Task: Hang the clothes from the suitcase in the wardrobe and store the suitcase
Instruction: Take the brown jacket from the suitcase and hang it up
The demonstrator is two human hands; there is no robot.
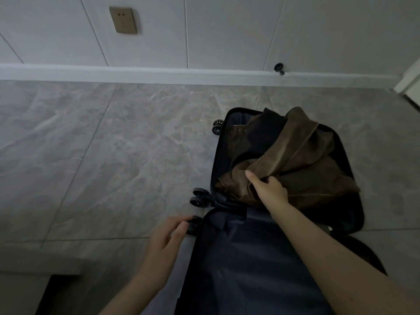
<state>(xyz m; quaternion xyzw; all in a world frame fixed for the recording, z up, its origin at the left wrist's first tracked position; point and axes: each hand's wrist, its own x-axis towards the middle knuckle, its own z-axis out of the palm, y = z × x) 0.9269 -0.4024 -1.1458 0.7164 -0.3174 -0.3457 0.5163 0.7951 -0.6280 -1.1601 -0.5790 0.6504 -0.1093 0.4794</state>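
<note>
A dark suitcase (217,160) lies open on the floor, its far half filled and its near half lined in blue-grey fabric (245,258). A crumpled brown jacket (302,160) with a dark lining fills the far half. My right hand (267,189) reaches in and pinches a fold of the jacket's near edge. My left hand (166,237) hovers with fingers spread beside the near half's corner wheel (193,226), holding nothing; I cannot tell whether the fingertips touch the wheel.
Grey marble floor tiles (102,155) stretch left of the suitcase. A white skirting and panelled wall (204,30) run along the back, with a beige socket (123,20) and a black door stop (279,68). A pale ledge sits at the lower left.
</note>
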